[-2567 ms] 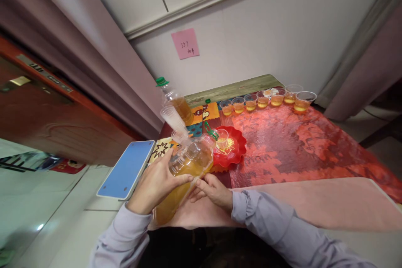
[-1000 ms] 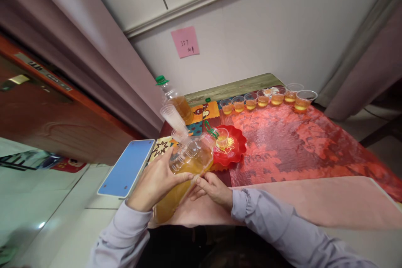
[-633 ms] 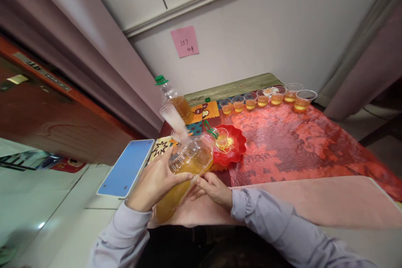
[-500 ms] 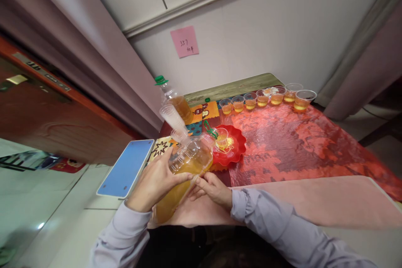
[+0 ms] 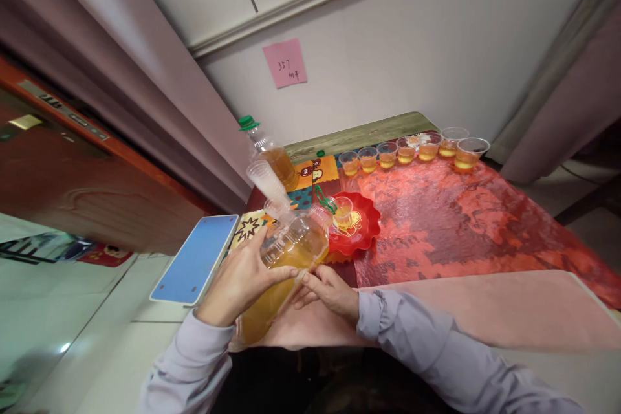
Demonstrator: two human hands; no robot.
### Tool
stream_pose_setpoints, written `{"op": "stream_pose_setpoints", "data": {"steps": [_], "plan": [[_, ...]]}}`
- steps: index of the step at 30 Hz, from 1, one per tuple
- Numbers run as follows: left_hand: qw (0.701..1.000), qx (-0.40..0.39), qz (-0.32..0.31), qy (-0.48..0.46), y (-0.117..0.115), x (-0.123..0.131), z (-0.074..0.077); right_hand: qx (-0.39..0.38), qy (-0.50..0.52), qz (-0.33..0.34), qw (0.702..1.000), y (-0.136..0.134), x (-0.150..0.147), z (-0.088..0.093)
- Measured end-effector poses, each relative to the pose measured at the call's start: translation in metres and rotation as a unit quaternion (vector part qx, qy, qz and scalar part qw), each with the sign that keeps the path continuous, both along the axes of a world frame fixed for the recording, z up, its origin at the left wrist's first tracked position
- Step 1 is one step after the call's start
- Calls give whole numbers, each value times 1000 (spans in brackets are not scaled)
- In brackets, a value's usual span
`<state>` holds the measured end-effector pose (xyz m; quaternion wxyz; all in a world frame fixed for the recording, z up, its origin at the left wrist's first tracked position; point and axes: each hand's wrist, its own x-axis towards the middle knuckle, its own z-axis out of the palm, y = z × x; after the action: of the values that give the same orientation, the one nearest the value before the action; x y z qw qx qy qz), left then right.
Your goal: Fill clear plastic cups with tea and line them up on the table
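A large clear bottle of yellow liquid [image 5: 266, 297] is tilted, its mouth pointing up and right over a clear cup [image 5: 342, 212]. That cup holds some yellow liquid and stands on a red scalloped plate [image 5: 366, 239]. My left hand [image 5: 247, 275] is wrapped round the bottle's left side, thumb across the front. On the bottle's right side, my right hand [image 5: 327, 291] grips it near the handle with bent fingers. A green ring or strap [image 5: 325, 199] is at the bottle's neck. Just behind the bottle leans a stack of clear cups [image 5: 266, 181].
Several cups of yellow liquid [image 5: 407, 151] stand in a row along the table's back. A second bottle with a green cap [image 5: 279, 162] is at the back left. A green cap [image 5: 320, 154] lies nearby. A blue stool or board [image 5: 196, 259] is left of the table.
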<state>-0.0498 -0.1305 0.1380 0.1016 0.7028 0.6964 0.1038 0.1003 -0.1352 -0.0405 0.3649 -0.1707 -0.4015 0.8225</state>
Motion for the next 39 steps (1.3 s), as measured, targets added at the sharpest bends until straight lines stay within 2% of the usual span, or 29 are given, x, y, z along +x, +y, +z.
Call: {"op": "stream_pose_setpoints", "data": {"steps": [6, 11, 17, 21, 24, 27, 30, 33, 37, 39], "plan": [[1000, -5, 25, -14, -4, -5, -7, 5, -22, -24, 999, 1, 1, -3], [996, -2, 45, -73, -14, -11, -18, 42, -33, -48, 997, 3, 5, -1], [984, 76, 82, -141, -37, -23, -41, 86, -4, -36, 996, 5, 9, 2], [973, 104, 114, -174, -57, -28, -60, 153, -41, -46, 986, 8, 9, -2], [966, 122, 132, -187, -69, -27, -67, 195, -66, -46, 978, 7, 7, -4], [961, 142, 146, -186, -75, -25, -71, 223, -111, -69, 966, -1, 15, 4], [959, 155, 155, -179, -80, -25, -75, 283, -224, -115, 926, -7, 39, 22], [959, 173, 156, -160, -83, -26, -80, 362, -324, -189, 853, 7, 74, 44], [958, 194, 160, -140, -87, -27, -86, 440, -450, -309, 713, 64, 114, 62], [955, 200, 170, -138, -89, -28, -88, 481, -506, -313, 644, 95, 125, 63]]}}
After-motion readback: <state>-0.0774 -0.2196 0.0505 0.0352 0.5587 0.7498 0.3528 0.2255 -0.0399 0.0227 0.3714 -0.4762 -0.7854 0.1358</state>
